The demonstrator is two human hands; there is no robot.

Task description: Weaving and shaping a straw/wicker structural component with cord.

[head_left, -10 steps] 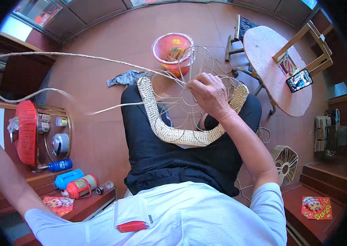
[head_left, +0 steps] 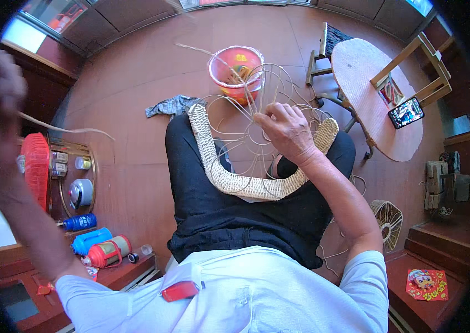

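A U-shaped woven piece [head_left: 246, 185] in pale straw-coloured cord lies across my thighs, its two arms pointing away from me. Thin wire loops [head_left: 274, 72] fan out from its open middle. My right hand [head_left: 287, 132] is closed over these wires, pinching a pale cord [head_left: 229, 66] that trails up and left, blurred. Raised at the far left edge, my left hand [head_left: 4, 91] is smeared by motion, so its fingers do not show clearly. A stretch of pale cord [head_left: 68, 126] curves out from beside the left arm.
A red bucket [head_left: 221, 64] holding wooden pieces stands ahead. A round table [head_left: 360, 83] with a phone [head_left: 406, 112] is at the right. Bottles [head_left: 91, 242] and a red basket [head_left: 34, 172] are at the left. Another woven frame [head_left: 386, 222] lies right, and a grey cloth [head_left: 171, 105] beyond my left knee.
My left hand has swung up and inward along the left edge. The long cord that stretched from it to the right hand now whips upward, blurred. My right hand stays nearly in place.
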